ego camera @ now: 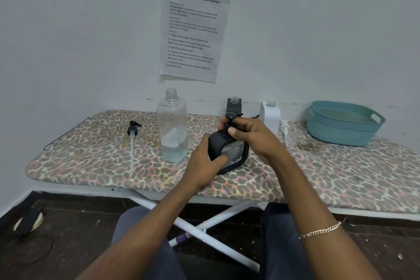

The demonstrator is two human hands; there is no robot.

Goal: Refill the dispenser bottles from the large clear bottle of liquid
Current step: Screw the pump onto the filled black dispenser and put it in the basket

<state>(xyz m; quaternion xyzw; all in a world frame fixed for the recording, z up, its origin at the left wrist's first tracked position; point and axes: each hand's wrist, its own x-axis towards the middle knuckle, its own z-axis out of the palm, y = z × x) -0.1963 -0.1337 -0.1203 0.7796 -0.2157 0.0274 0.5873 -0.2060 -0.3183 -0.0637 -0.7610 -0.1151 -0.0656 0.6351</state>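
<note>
1. Over the middle of the leopard-print padded ironing board (pixel 91 150), my left hand (pixel 205 161) grips the body of a squat black dispenser bottle with a clear, diamond-textured front (pixel 234 154), with my thumb pressed on that clear panel.
2. My right hand (pixel 252 136) pinches the neck of its black pump top (pixel 230 116), thumb in front and fingers curled behind. The bottle leans a little. I cannot tell whether its base rests on the cover.
3. I judge the step to be turning the pump collar, though loosening or tightening I cannot say. To do it well I should twist at the collar, not the nozzle. I should also brace the body without squeezing it, keep it upright, and guide the tube straight.
4. Just left of my left hand stands the tall, large clear plastic bottle (pixel 173 129), uncapped, with liquid low in its base.
5. Farther left a black pump with a long pale tube (pixel 134 129) lies flat.
6. At the wall, a second black dispenser (pixel 234 105) and a white dispenser (pixel 270 116) stand open-necked, with a white pump (pixel 285 128) lying beside the white one.
7. A teal woven plastic basket (pixel 345 125) sits at the far right.
</note>
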